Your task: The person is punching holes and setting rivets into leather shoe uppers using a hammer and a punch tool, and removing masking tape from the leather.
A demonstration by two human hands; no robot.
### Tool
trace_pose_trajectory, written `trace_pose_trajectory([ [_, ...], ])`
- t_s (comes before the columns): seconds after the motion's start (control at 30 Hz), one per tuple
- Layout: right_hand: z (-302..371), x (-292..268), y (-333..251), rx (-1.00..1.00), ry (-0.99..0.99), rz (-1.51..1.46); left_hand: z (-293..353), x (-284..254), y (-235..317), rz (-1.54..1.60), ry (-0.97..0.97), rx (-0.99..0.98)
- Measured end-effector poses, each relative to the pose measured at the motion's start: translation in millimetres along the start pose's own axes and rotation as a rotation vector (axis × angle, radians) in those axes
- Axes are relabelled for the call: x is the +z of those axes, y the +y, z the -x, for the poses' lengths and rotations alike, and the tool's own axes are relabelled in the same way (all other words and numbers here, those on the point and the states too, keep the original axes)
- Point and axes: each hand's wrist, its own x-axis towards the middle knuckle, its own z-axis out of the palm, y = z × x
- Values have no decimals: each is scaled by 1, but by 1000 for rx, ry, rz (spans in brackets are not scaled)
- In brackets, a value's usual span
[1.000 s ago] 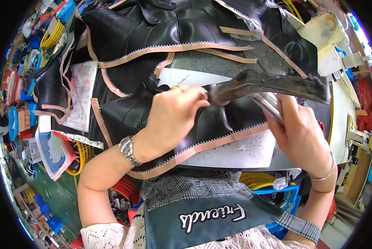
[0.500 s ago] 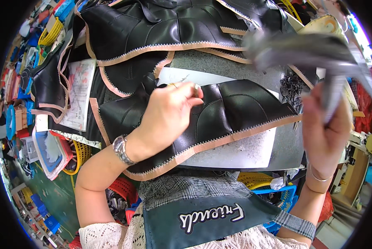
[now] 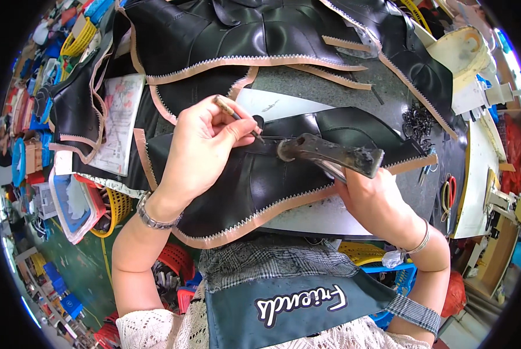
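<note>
My left hand pinches a slim punch-like rod with a worn handle. Its dark tip points down at a black leather piece with a tan zigzag-stitched edge. A small dark round bit shows beside the fingertips; I cannot tell what it is. My right hand is closed round the handle of a hammer. Just right of the rod's tip, the dark hammer head hangs over the leather. Part of the leather is hidden under my hands and the hammer.
More black leather pieces with tan edges lie across the table's far side. To the right are a heap of small dark bits and red-handled scissors. A white sheet lies beneath the leather. Baskets stand below the near edge.
My right hand has brought the hammer down and leftward from a raised, blurred position to over the leather. My left hand has shifted left, and the rod in it now shows clearly.
</note>
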Motion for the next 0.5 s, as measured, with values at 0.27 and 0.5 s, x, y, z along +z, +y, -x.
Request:
trace_pose_trajectory([
  [0.27, 0, 2, -2, -44, 85, 31, 1, -3, -12, -140, 6, -2],
  [0.5, 0, 2, -3, -21, 69, 31, 0, -4, -15, -228, -8, 12],
])
